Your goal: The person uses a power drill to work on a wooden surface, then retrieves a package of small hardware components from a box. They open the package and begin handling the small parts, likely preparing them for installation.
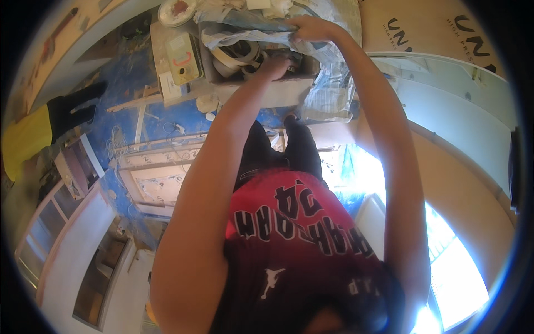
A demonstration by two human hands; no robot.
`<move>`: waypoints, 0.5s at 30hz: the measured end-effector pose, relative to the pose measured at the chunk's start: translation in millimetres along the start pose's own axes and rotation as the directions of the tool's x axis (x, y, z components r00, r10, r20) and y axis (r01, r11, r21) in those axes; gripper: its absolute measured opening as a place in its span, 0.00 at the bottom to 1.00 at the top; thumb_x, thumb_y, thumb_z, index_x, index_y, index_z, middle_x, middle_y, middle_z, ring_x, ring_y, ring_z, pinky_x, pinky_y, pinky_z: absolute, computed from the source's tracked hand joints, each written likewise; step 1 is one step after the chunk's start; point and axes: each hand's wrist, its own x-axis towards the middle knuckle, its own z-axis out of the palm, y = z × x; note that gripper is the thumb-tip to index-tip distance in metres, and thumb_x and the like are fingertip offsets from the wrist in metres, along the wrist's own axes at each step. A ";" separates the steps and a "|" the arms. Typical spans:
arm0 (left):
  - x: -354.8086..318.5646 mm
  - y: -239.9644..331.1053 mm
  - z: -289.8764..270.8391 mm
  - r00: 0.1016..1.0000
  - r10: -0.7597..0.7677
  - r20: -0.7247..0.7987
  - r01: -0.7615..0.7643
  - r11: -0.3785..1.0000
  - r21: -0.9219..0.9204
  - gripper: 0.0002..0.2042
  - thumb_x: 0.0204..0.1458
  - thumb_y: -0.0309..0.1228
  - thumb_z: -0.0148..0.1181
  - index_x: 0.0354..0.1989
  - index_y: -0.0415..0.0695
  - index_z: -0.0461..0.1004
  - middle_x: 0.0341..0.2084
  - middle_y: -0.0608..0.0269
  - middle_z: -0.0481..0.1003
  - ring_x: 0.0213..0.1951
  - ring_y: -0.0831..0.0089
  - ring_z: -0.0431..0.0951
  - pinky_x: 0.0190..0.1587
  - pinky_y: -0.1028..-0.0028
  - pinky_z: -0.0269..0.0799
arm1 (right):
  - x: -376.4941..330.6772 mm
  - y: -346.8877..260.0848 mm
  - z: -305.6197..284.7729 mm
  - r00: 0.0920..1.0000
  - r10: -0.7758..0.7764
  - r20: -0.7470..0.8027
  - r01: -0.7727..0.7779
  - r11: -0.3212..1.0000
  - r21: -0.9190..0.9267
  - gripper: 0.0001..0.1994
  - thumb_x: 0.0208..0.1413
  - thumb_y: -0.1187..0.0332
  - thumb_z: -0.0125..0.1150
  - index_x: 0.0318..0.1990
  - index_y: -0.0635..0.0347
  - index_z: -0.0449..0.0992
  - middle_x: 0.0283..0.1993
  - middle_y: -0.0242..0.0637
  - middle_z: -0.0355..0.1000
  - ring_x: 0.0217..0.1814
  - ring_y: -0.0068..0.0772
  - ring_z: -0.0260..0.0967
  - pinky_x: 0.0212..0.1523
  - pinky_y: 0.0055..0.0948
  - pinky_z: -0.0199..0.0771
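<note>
Nearest the lens, a red and black printed shirt (295, 222) fills the lower centre, with dark trousers (278, 150) running up from it and two bare forearms reaching away to a box. Grey cardboard box (261, 89), open at the top, standing on a paint-spattered work surface (161, 44); it is lined with and partly wrapped in crumpled clear plastic sheeting (328, 94). Contents of the box: rolls of tape (239, 55), pale with dark cores, lying on their sides and packed close together, their round faces turned toward the left of the picture; other contents are hidden by the sheeting. Left hand (275, 67) is inside the box, just beside and to the right of the rolls, fingers curled downward; whether it grips anything cannot be told. Right hand (311, 28) is at the far rim of the box, closed on a fold of the sheeting and holding it up, above the rolls. Left of the box, touching its side: a flat yellowish card (183, 55) with red marks, and beyond it a round white lid (177, 11). Blue spattered floor (128, 111) with white framed panels (161, 178) lies below.
</note>
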 end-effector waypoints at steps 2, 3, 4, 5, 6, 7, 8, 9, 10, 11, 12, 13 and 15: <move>7.5 -18.3 16.1 0.999 0.017 -0.028 -0.016 1.000 0.006 0.20 0.53 0.24 0.55 0.51 0.62 0.80 0.56 0.59 0.73 0.56 0.58 0.74 0.59 0.61 0.71 | 6.0 6.1 2.1 1.000 -0.001 0.010 0.001 0.999 0.041 0.33 0.44 0.66 0.60 0.64 0.57 0.72 0.55 0.49 0.74 0.53 0.46 0.72 0.57 0.38 0.70; 8.4 -22.2 23.2 0.998 -0.009 -0.065 0.010 1.000 0.023 0.17 0.52 0.26 0.57 0.49 0.60 0.80 0.52 0.60 0.73 0.57 0.59 0.73 0.58 0.61 0.72 | 9.5 9.6 2.9 0.999 -0.031 -0.008 0.031 0.999 0.013 0.33 0.43 0.66 0.60 0.64 0.58 0.72 0.54 0.50 0.74 0.53 0.46 0.72 0.56 0.38 0.70; 9.9 -25.0 26.4 0.998 -0.019 -0.053 0.020 1.000 0.012 0.16 0.52 0.26 0.57 0.48 0.59 0.81 0.53 0.60 0.72 0.57 0.59 0.73 0.57 0.61 0.72 | 13.1 12.5 3.8 0.998 -0.067 -0.018 0.067 0.998 -0.002 0.34 0.42 0.66 0.60 0.64 0.58 0.72 0.54 0.50 0.74 0.52 0.47 0.72 0.56 0.38 0.70; 9.2 -24.0 28.5 0.998 -0.044 -0.053 0.045 0.999 0.007 0.15 0.52 0.26 0.57 0.47 0.59 0.81 0.53 0.61 0.72 0.57 0.59 0.73 0.56 0.61 0.73 | 14.8 15.4 6.1 0.997 -0.081 -0.005 0.081 0.996 -0.024 0.34 0.42 0.67 0.60 0.63 0.58 0.72 0.53 0.51 0.75 0.52 0.47 0.72 0.55 0.38 0.70; 10.0 -24.7 25.1 0.997 -0.064 -0.046 0.064 0.998 0.008 0.15 0.52 0.26 0.57 0.46 0.58 0.81 0.54 0.61 0.72 0.58 0.59 0.73 0.55 0.62 0.73 | 16.6 17.8 6.7 0.995 -0.093 -0.032 0.093 0.996 -0.014 0.34 0.41 0.67 0.60 0.64 0.58 0.72 0.52 0.51 0.75 0.52 0.48 0.72 0.55 0.38 0.71; 8.4 -20.4 22.2 0.966 -0.218 -0.139 0.177 0.950 -0.258 0.11 0.53 0.27 0.58 0.42 0.55 0.81 0.50 0.60 0.72 0.57 0.59 0.73 0.53 0.62 0.73 | 19.0 19.3 7.0 0.995 -0.088 -0.042 0.087 0.996 -0.015 0.35 0.41 0.68 0.60 0.64 0.58 0.72 0.51 0.52 0.75 0.52 0.48 0.72 0.54 0.39 0.71; 5.5 -15.7 17.1 0.968 -0.202 -0.147 0.173 0.966 -0.189 0.10 0.52 0.27 0.60 0.42 0.54 0.81 0.49 0.59 0.72 0.56 0.59 0.73 0.53 0.62 0.73 | 19.6 20.8 8.1 0.997 -0.068 -0.041 0.067 0.998 -0.015 0.35 0.40 0.68 0.59 0.64 0.58 0.72 0.51 0.52 0.76 0.51 0.48 0.72 0.54 0.39 0.71; -3.1 -15.9 6.1 0.979 -0.154 -0.136 0.131 0.978 -0.165 0.10 0.51 0.27 0.62 0.42 0.53 0.81 0.48 0.59 0.72 0.55 0.59 0.73 0.54 0.62 0.72 | 21.3 21.2 8.2 0.995 -0.083 -0.051 0.081 0.996 -0.035 0.36 0.39 0.69 0.60 0.64 0.56 0.71 0.50 0.52 0.77 0.52 0.48 0.73 0.53 0.39 0.72; -11.2 -17.3 -7.4 0.984 -0.121 -0.127 0.106 0.987 -0.125 0.10 0.51 0.26 0.64 0.41 0.52 0.81 0.47 0.58 0.71 0.55 0.58 0.72 0.54 0.63 0.72 | 21.7 21.6 8.6 0.997 -0.066 -0.047 0.064 0.997 -0.044 0.36 0.39 0.69 0.60 0.64 0.56 0.71 0.50 0.53 0.77 0.52 0.48 0.73 0.53 0.39 0.72; -17.7 -16.9 -19.0 0.974 -0.123 -0.193 0.081 0.974 -0.210 0.10 0.49 0.26 0.66 0.41 0.51 0.81 0.46 0.58 0.71 0.54 0.58 0.72 0.54 0.63 0.71 | 22.6 21.3 7.9 0.998 -0.051 -0.043 0.048 0.998 -0.051 0.36 0.39 0.70 0.60 0.64 0.56 0.71 0.51 0.53 0.77 0.52 0.48 0.73 0.53 0.39 0.72; -27.6 -17.2 -30.5 0.956 -0.153 -0.249 0.079 0.956 -0.284 0.11 0.47 0.26 0.68 0.41 0.50 0.81 0.45 0.58 0.71 0.52 0.59 0.72 0.54 0.63 0.71 | 23.1 20.2 8.6 0.999 -0.037 -0.034 0.035 0.998 -0.053 0.36 0.39 0.70 0.60 0.64 0.56 0.71 0.51 0.53 0.77 0.52 0.48 0.74 0.53 0.39 0.72; -38.5 -16.6 -39.9 0.931 -0.198 -0.308 0.079 0.930 -0.359 0.12 0.46 0.25 0.70 0.41 0.50 0.80 0.44 0.57 0.71 0.51 0.59 0.72 0.54 0.63 0.71 | 23.3 19.8 7.2 0.997 -0.077 0.016 0.077 0.997 -0.002 0.36 0.40 0.71 0.61 0.64 0.56 0.71 0.51 0.53 0.77 0.52 0.48 0.74 0.54 0.39 0.71; -59.3 -18.0 -55.5 0.872 -0.229 -0.434 0.089 0.944 -0.319 0.13 0.44 0.24 0.72 0.40 0.46 0.80 0.43 0.60 0.70 0.49 0.60 0.73 0.51 0.65 0.71 | 23.2 17.6 6.5 0.999 -0.050 0.016 0.051 0.999 -0.018 0.35 0.40 0.71 0.61 0.64 0.56 0.72 0.51 0.52 0.77 0.52 0.48 0.74 0.55 0.39 0.71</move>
